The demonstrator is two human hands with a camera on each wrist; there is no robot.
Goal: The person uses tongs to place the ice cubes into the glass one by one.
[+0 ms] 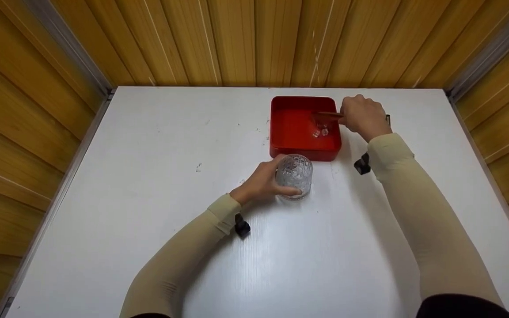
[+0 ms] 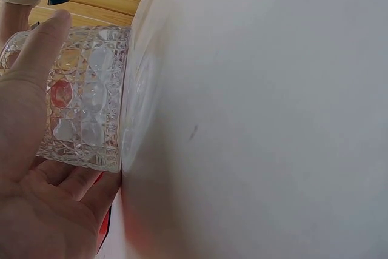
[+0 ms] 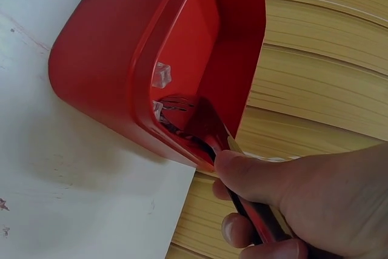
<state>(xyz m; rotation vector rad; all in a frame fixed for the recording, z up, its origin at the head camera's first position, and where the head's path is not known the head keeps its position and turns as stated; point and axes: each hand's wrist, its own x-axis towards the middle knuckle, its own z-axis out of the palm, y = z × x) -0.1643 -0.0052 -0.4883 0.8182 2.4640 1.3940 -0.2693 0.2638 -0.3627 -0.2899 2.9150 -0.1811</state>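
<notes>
My left hand (image 1: 261, 182) grips a clear cut-glass tumbler (image 1: 295, 174), thumb on the near side and fingers round the far side. The tumbler stands upright on the white table, just in front of a square red tray (image 1: 305, 154). At the tray's right wall, my right hand (image 1: 365, 115) holds a shiny metal utensil (image 3: 209, 128) by its handle. Its broad slotted or toothed end reaches down inside the tray; its exact kind I cannot tell. Beside that end lie two small clear cubes (image 1: 324, 131), one partly hidden by the rim in the right wrist view (image 3: 161, 75).
The white table (image 1: 157, 212) carries small dark specks (image 1: 199, 167) left of the tray. Yellow wood-slat walls (image 1: 232, 44) enclose the back and both sides. The tray stands near the table's back edge. A small black camera (image 1: 242, 226) sits at the left wrist.
</notes>
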